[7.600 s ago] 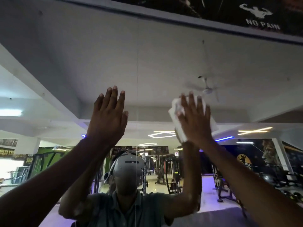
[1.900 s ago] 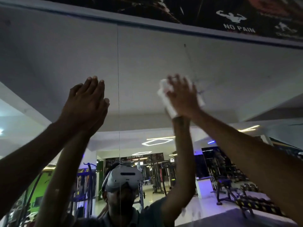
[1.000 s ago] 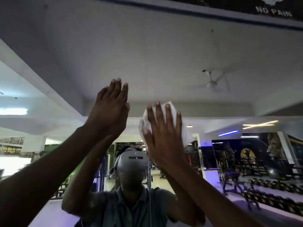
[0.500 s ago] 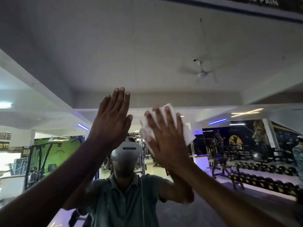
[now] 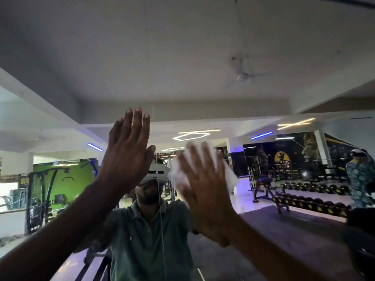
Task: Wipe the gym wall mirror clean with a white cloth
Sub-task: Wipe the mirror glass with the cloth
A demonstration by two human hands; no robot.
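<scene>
From my head camera, my right hand (image 5: 205,191) presses flat against the mirror (image 5: 182,57) with its fingers (image 5: 203,157) straight and slightly spread, pinning the white cloth (image 5: 229,177) to the glass. The cloth is soft and crumpled, bunched under my palm; its edges show left of my fingers and as a blunt corner on the right, so its long axis runs roughly sideways across the glass. Motion blur softens its outline, so I cannot tell its folds.

My left hand (image 5: 127,159) is raised just beside the right, fingers straight and close together, pointing up, thumb out toward the cloth. It holds nothing; whether the palm touches the glass I cannot tell.

The mirror is smooth and flat, with a thin vertical seam (image 5: 160,209) running down between my hands. It reflects a white ceiling, a ceiling fan (image 5: 243,77), angular strip lights (image 5: 190,135), a rack of dumbbells (image 5: 312,203) at right and a green wall (image 5: 67,179) at left.
</scene>
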